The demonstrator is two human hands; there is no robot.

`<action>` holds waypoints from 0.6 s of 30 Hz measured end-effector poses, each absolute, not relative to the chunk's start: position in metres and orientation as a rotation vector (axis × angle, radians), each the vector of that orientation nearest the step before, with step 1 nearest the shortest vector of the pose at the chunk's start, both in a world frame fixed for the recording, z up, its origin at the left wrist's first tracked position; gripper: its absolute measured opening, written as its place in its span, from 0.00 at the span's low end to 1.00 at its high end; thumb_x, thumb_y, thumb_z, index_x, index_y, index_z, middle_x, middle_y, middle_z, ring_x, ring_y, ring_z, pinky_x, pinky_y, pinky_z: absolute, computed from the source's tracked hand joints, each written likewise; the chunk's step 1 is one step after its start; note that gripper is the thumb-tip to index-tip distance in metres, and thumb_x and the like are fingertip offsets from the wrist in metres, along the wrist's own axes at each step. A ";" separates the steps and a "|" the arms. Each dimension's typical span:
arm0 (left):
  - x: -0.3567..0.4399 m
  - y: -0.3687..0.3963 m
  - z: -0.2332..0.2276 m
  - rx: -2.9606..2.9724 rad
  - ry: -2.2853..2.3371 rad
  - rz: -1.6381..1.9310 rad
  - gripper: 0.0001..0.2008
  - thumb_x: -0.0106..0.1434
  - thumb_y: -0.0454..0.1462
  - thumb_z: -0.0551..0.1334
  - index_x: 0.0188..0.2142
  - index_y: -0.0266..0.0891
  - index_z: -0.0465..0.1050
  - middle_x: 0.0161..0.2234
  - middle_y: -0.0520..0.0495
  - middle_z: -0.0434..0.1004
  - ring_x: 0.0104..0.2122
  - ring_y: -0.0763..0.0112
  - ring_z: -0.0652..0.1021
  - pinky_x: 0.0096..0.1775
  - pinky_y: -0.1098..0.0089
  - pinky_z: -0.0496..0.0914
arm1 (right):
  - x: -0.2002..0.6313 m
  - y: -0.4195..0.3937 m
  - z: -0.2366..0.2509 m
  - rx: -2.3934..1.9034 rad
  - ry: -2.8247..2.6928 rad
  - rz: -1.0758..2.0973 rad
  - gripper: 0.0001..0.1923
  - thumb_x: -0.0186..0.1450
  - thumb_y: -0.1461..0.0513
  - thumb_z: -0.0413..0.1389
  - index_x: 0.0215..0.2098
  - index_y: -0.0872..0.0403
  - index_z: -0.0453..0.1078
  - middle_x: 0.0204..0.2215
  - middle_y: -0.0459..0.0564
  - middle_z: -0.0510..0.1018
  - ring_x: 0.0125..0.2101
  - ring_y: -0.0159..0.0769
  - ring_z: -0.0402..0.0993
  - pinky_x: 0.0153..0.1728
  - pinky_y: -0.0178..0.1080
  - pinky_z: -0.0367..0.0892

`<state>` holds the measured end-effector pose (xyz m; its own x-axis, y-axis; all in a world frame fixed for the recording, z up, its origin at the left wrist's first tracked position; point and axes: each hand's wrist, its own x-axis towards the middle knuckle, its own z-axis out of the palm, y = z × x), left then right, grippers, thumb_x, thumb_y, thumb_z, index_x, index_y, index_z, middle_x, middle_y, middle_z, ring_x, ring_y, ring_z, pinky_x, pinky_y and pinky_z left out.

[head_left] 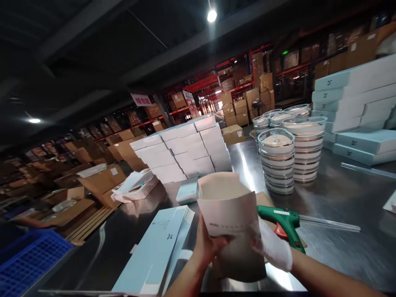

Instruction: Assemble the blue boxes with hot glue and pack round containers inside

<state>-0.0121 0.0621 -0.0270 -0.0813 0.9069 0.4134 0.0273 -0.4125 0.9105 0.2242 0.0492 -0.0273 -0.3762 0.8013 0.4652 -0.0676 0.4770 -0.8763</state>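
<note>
Between my two hands I hold a white cardboard box sleeve [231,222], upright and tilted, its top end gaping. My bare left hand [208,241] grips its left side, thumb across the front. On the other side my right hand [268,243], in a white glove with bare fingertips, closes on the edge. A green hot glue gun [284,222] with a red trigger lies just right of that hand. Left of the sleeve is a stack of flat light-blue carton blanks [157,243]. Behind it rests a small light-blue box [187,190].
Stacked white boxes [192,150] stand at the back of the metal table [349,251]. Piled round clear containers [276,165] and light-blue boxes [368,144] are at the right. Clear glue sticks [331,223] lie by the gun. A white basket [142,187] sits left; a blue crate [34,260] is beyond the edge.
</note>
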 end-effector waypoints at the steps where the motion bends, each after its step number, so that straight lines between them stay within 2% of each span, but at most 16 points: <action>1: -0.007 0.066 -0.030 1.500 1.114 1.672 0.63 0.38 0.60 0.82 0.69 0.37 0.66 0.48 0.36 0.83 0.48 0.41 0.83 0.49 0.49 0.81 | 0.222 0.045 -0.023 -0.600 -1.743 1.053 0.63 0.62 0.25 0.54 0.81 0.53 0.53 0.74 0.68 0.67 0.75 0.66 0.60 0.73 0.62 0.59; 4: 0.003 0.071 -0.045 1.555 1.209 1.782 0.72 0.42 0.55 0.83 0.77 0.38 0.47 0.54 0.36 0.79 0.53 0.44 0.81 0.53 0.50 0.79 | 0.219 0.036 -0.012 -0.662 -1.637 0.933 0.49 0.70 0.32 0.54 0.79 0.50 0.60 0.69 0.63 0.74 0.71 0.61 0.68 0.71 0.59 0.65; 6: 0.004 0.069 -0.054 1.614 1.180 1.798 0.74 0.44 0.58 0.82 0.78 0.40 0.43 0.62 0.32 0.73 0.59 0.43 0.79 0.56 0.50 0.78 | 0.223 0.034 -0.005 -0.721 -1.542 0.846 0.41 0.72 0.37 0.57 0.75 0.48 0.66 0.67 0.61 0.76 0.68 0.57 0.72 0.70 0.55 0.68; 7: 0.003 0.067 -0.057 1.641 1.149 1.798 0.71 0.45 0.60 0.81 0.77 0.42 0.45 0.66 0.30 0.69 0.61 0.43 0.77 0.57 0.49 0.78 | 0.226 0.034 0.000 -0.725 -1.542 0.817 0.39 0.71 0.38 0.60 0.72 0.49 0.71 0.66 0.60 0.77 0.66 0.56 0.75 0.68 0.54 0.70; 9: -0.002 0.062 -0.058 1.709 1.089 1.806 0.59 0.50 0.62 0.78 0.72 0.42 0.59 0.68 0.30 0.68 0.63 0.42 0.76 0.57 0.50 0.78 | 0.230 0.034 0.010 -0.707 -1.576 0.797 0.35 0.67 0.39 0.64 0.62 0.52 0.79 0.61 0.61 0.81 0.58 0.55 0.81 0.62 0.51 0.76; 11: -0.006 0.058 -0.054 1.812 1.043 1.801 0.42 0.55 0.60 0.76 0.60 0.40 0.73 0.60 0.33 0.76 0.60 0.43 0.79 0.55 0.52 0.78 | 0.228 0.034 0.020 -0.699 -1.561 0.826 0.29 0.67 0.40 0.64 0.53 0.53 0.83 0.52 0.60 0.85 0.49 0.51 0.84 0.54 0.48 0.80; 12: -0.008 0.056 -0.052 1.852 1.026 1.811 0.36 0.57 0.59 0.76 0.55 0.39 0.76 0.56 0.34 0.79 0.57 0.44 0.80 0.54 0.53 0.79 | 0.225 0.034 0.024 -0.717 -1.523 0.843 0.26 0.69 0.42 0.63 0.51 0.53 0.82 0.48 0.58 0.86 0.46 0.49 0.85 0.51 0.47 0.81; 13: -0.009 0.053 -0.050 1.865 1.005 1.842 0.33 0.60 0.59 0.74 0.54 0.40 0.77 0.54 0.35 0.80 0.55 0.46 0.81 0.53 0.54 0.79 | 0.220 0.034 0.025 -0.754 -1.474 0.847 0.23 0.71 0.45 0.61 0.50 0.52 0.81 0.45 0.56 0.87 0.45 0.47 0.84 0.50 0.46 0.81; 15: -0.013 0.048 -0.051 1.828 0.972 1.935 0.35 0.62 0.59 0.72 0.60 0.42 0.73 0.59 0.34 0.78 0.55 0.47 0.81 0.53 0.54 0.78 | 0.209 0.033 0.024 -0.848 -1.372 0.775 0.18 0.70 0.53 0.60 0.53 0.51 0.78 0.46 0.54 0.86 0.48 0.46 0.84 0.53 0.46 0.80; 17: -0.018 0.043 -0.056 1.833 0.998 1.964 0.37 0.62 0.59 0.72 0.64 0.45 0.71 0.63 0.35 0.75 0.60 0.46 0.79 0.57 0.53 0.77 | 0.201 0.033 0.019 -0.888 -1.313 0.661 0.23 0.66 0.60 0.58 0.59 0.50 0.74 0.54 0.53 0.84 0.55 0.46 0.81 0.60 0.47 0.76; 18: -0.022 0.041 -0.059 1.874 1.027 1.918 0.37 0.60 0.60 0.73 0.62 0.45 0.74 0.61 0.36 0.77 0.61 0.45 0.78 0.59 0.52 0.76 | 0.200 0.034 0.016 -0.871 -1.310 0.623 0.27 0.64 0.63 0.57 0.62 0.49 0.71 0.58 0.53 0.82 0.58 0.45 0.80 0.63 0.47 0.74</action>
